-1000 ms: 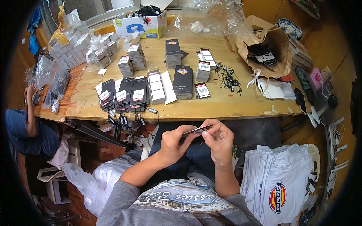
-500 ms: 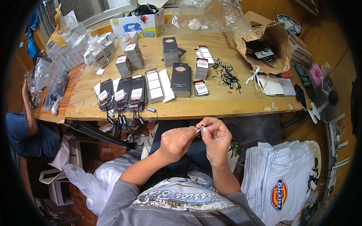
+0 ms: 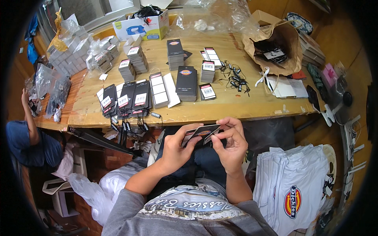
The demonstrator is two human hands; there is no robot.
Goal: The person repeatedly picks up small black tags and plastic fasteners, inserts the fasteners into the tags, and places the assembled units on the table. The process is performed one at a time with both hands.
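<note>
While hands [image 3: 176, 151] [image 3: 231, 149] hold black tags [image 3: 209, 129], table edge [image 3: 260, 114] just beyond, corded labels [image 3: 128, 126] overhanging

Smooth card tags [image 3: 203, 131], wooden table [image 3: 260, 104]

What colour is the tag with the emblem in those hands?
The tag is mostly black, its emblem reddish; the head view shows it best.

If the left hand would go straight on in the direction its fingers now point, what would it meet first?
Most likely the right hand, close beside the black tags that the left hand holds; exact depth is unclear.
</note>
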